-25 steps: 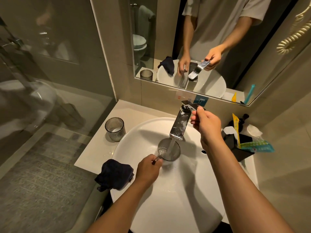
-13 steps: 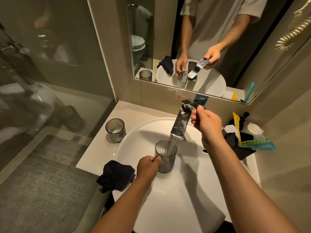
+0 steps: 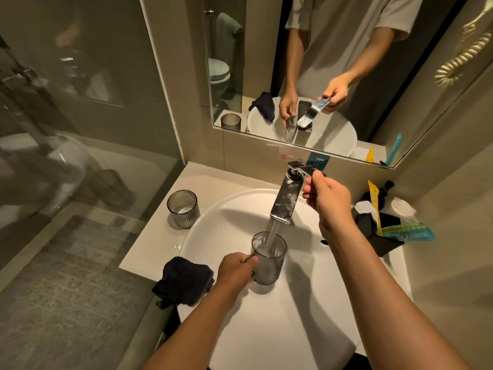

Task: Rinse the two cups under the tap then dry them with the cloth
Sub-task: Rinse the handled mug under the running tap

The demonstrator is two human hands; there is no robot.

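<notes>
My left hand (image 3: 236, 271) grips a smoky glass cup (image 3: 268, 259) upright over the white basin (image 3: 229, 222). Water runs from the chrome tap (image 3: 284, 201) straight into the cup. My right hand (image 3: 329, 204) pinches the tap's lever at the top, behind the spout. A second ribbed glass cup (image 3: 183, 208) stands upright on the counter to the left of the basin. A dark blue cloth (image 3: 184, 281) lies bunched on the basin's left front rim, just left of my left hand.
A mirror (image 3: 333, 70) on the wall behind the tap reflects the scene. Right of the basin sit a black holder (image 3: 378, 231) with toiletry packets and a wrapped item. A glass shower screen (image 3: 66, 116) closes off the left side.
The cup went from tilted, mouth towards me, to upright under the stream, and it has moved slightly lower and nearer. My right hand stays on the lever.
</notes>
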